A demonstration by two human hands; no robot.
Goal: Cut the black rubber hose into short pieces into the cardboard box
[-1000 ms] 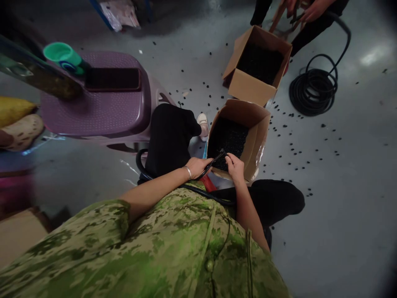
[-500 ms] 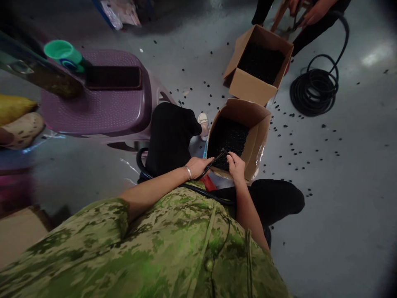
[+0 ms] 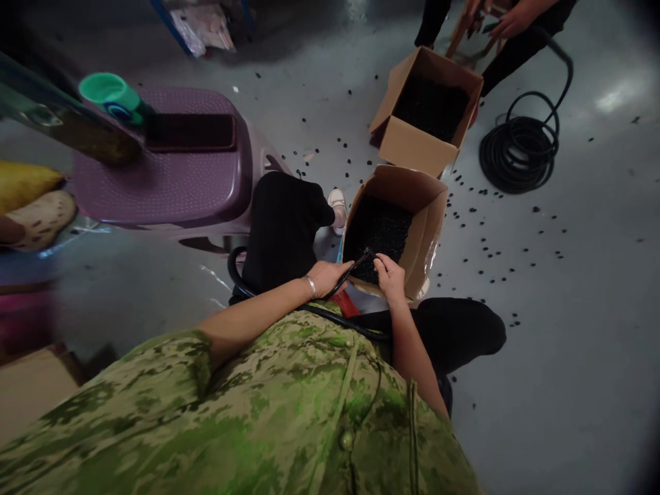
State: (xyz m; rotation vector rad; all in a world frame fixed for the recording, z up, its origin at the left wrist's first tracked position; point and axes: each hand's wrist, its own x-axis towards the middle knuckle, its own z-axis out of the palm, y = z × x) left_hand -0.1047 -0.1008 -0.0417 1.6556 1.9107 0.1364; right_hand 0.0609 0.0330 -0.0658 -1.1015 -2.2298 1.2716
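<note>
Held over the near edge of the near box (image 3: 425,237): blk tube (image 3: 355,265), thin, glossy, slanting up toward the box's inside. Tip too small to make out. Clenched round the tube's lower part, just left of the near box's closest corner: L hand (image 3: 330,277), w/ silver bracelet (image 3: 311,286) at wrist. Pinching the tube's upper end, above the near box: R hand (image 3: 390,276), fingers drawn tight.

On the wearer's side of the near box, across the lap: ribbed blk hose (image 3: 340,321); can't tell if joined to the tube. Inside near box: heap of small blk pcs (image 3: 381,227). Just beyond near box: 2nd box (image 3: 420,146), also w/ blk contents. Right of near box: loose blk bits (image 3: 484,249) on floor (image 3: 557,378), plus, farther off, blk coil (image 3: 498,155). Left of near box: purple stool (image 3: 206,182) w/ phone (image 3: 193,132) & green cup (image 3: 114,100). Well beyond near box: co-worker's hands (image 3: 513,20), detail unclear.
</note>
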